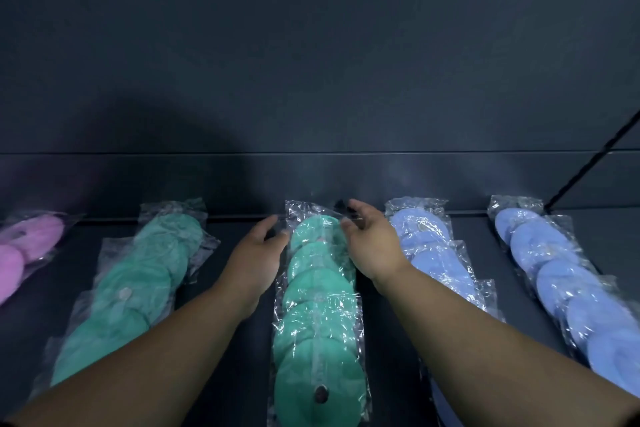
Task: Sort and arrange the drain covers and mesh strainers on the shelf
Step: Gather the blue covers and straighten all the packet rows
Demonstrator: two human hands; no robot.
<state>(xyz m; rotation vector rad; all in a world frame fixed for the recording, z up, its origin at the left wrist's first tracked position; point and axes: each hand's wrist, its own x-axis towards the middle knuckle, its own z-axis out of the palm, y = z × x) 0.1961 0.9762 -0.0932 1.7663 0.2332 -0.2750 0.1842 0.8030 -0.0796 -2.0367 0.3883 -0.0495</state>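
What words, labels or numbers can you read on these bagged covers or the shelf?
None readable.
The clear bags of the middle green row: only glare.
The small pale tag on the left green row: too blurred to read.
The shelf and back panel: no signs.

Both arms stretched forward, left hand and right hand palms inward, fingers loosely curved.

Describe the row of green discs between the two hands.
The middle green row is a line of round, teal-green discs overlapping like shingles, wrapped in crinkly clear plastic packets. It lies on the dark shelf, running front to back. The nearest disc shows a grey centre piece. The left hand and right hand touch the farthest packet's edges; whether they pinch it is unclear.
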